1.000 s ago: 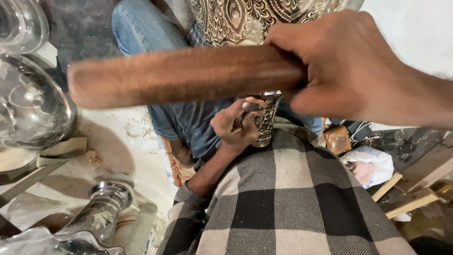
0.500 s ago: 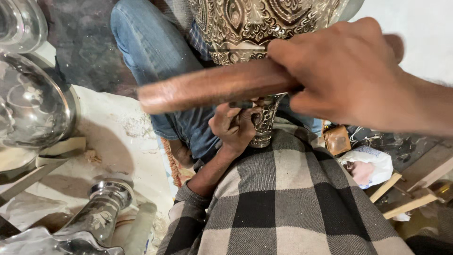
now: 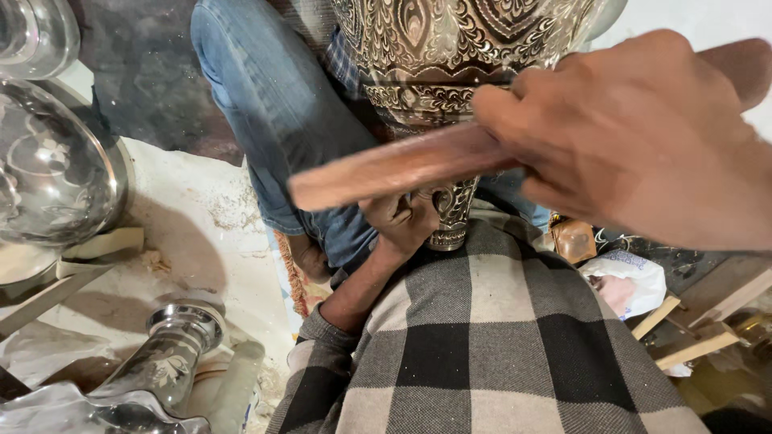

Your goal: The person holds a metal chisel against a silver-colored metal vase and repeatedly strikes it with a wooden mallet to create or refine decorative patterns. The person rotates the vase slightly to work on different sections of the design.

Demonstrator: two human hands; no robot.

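Gripping the wooden mallet (image 3: pixel 402 165), your right hand (image 3: pixel 643 137) has its fingers clamped round the handle.
Your left hand (image 3: pixel 406 221), fingers curled shut on a small tool, cannot tell which, rests at the engraved metal vase (image 3: pixel 450 72) neck; strike squarely, lightly.

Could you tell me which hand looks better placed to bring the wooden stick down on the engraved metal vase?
Probably the right hand: it grips the wooden stick raised just before the engraved vase. The left hand is lower, pressed against the vase's narrow foot, apparently steadying it.
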